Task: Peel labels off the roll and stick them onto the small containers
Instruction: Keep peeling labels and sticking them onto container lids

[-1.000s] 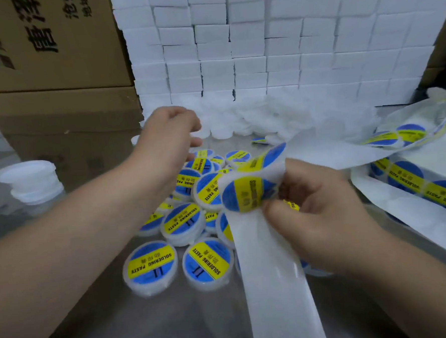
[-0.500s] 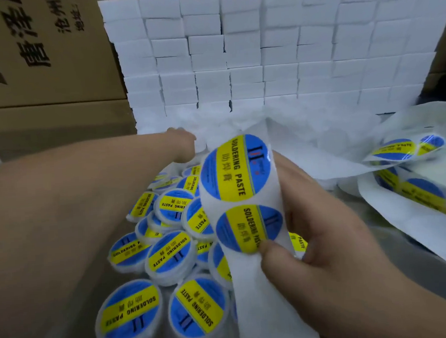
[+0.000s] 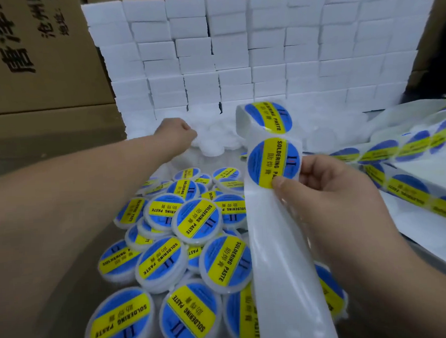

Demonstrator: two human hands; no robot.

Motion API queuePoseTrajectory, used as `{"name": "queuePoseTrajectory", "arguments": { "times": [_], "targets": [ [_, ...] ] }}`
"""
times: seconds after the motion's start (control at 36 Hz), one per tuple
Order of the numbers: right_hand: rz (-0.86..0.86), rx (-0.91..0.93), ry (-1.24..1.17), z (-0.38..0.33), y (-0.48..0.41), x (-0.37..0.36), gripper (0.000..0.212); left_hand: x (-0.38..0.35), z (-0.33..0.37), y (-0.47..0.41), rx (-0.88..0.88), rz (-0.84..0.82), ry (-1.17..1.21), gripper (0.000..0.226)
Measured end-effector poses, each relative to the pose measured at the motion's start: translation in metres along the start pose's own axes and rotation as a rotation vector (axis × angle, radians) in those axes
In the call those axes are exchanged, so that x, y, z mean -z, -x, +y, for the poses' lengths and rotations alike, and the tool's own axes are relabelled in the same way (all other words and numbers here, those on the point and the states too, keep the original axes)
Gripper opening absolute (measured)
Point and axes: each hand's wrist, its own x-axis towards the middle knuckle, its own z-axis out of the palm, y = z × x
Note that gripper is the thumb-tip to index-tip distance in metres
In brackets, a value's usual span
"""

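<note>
While the right hand (image 3: 331, 201) is pinching the label strip (image 3: 279, 256), its thumb is lying on the lower edge of a round blue-and-yellow label (image 3: 273, 163) and its fingers are curling behind the white backing, holding the strip upright in front of the person. Above it a second label (image 3: 271, 116) is sitting at the fold where the strip is bending away toward the loose run of labels (image 3: 398, 153) trailing off to the right.

The left hand (image 3: 178, 135) is reaching far out to the heap of unlabelled containers (image 3: 210, 148). Its fingers are curling down into the heap, but I cannot tell whether they are gripping one. Nearer the person, the labelled containers (image 3: 196, 220) are lying piled on the metal table (image 3: 56, 322), just beside the hanging backing.

Judging from this, the step in hand is freeing the pinched label. To do it well, the thumb should probably be rolling the backing sharply away so the label's edge is lifting on its own, then taking only that edge, so the glue is not picking up fingerprints. The fresh container should be coming close before the label is fully off. Centring the label on the lid and pressing from the middle outward should be keeping out creases.

Behind everything, a wall of white boxes (image 3: 235, 50) is standing beside cardboard cartons (image 3: 27, 63).
</note>
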Motion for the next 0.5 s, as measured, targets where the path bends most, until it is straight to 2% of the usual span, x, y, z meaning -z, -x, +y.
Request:
{"name": "queuePoseTrajectory", "arguments": {
  "times": [0.08, 0.17, 0.28, 0.42, 0.5],
  "targets": [
    [0.024, -0.014, -0.009, -0.001, 0.000, 0.000, 0.002, 0.013, 0.011, 0.014, 0.134, -0.009, 0.336, 0.016],
    [0.061, 0.000, 0.050, -0.002, -0.003, 0.002, 0.002, 0.021, 0.015, 0.027, 0.247, -0.051, 0.640, 0.012],
    [0.050, -0.030, 0.078, -0.003, -0.005, 0.001, 0.004, 0.025, 0.017, 0.036, 0.300, -0.041, 0.703, 0.012],
    [0.043, 0.024, 0.143, -0.003, -0.003, 0.000, 0.005, 0.020, 0.022, 0.039, 0.406, 0.039, 0.729, 0.018],
    [0.034, 0.050, 0.161, -0.003, -0.003, 0.000, 0.005, 0.017, 0.022, 0.040, 0.527, 0.078, 0.861, 0.016]
  ]
}}
